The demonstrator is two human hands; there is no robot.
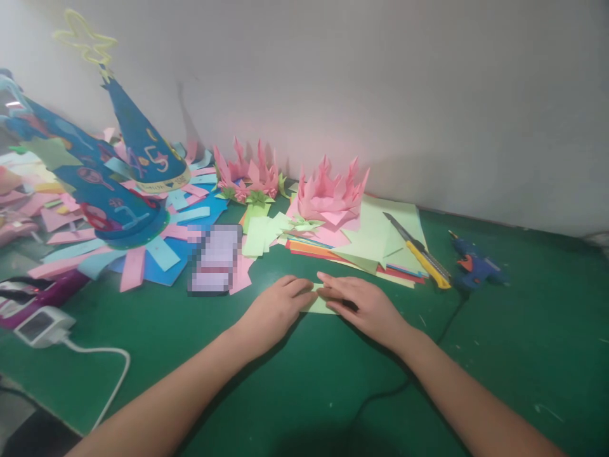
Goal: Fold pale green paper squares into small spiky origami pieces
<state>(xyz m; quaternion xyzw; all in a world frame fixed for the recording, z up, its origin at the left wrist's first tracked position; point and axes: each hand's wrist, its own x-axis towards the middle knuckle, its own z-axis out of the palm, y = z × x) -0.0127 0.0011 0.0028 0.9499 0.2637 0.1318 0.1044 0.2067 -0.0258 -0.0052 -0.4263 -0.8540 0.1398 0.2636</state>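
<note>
On the green table lies a small pale yellow-green piece of paper (320,304). My left hand (278,311) has its fingers bent and held together on the paper's left side. From the right, my right hand (368,308) grips the paper's upper edge and right part, its fingertips almost meeting those of the left. Both hands hide part of the sheet, so I cannot tell how it is folded. Just beyond them, a stack of coloured paper (399,222) carries a pink folded-paper crown (329,197).
A yellow utility knife (421,254) rests on the stack's right side, beside a blue glue gun (478,270) with a dark cord. To the left are a phone (216,257), blue decorated paper cones (147,152), another pink crown (250,174) and a white device with a cable (45,327).
</note>
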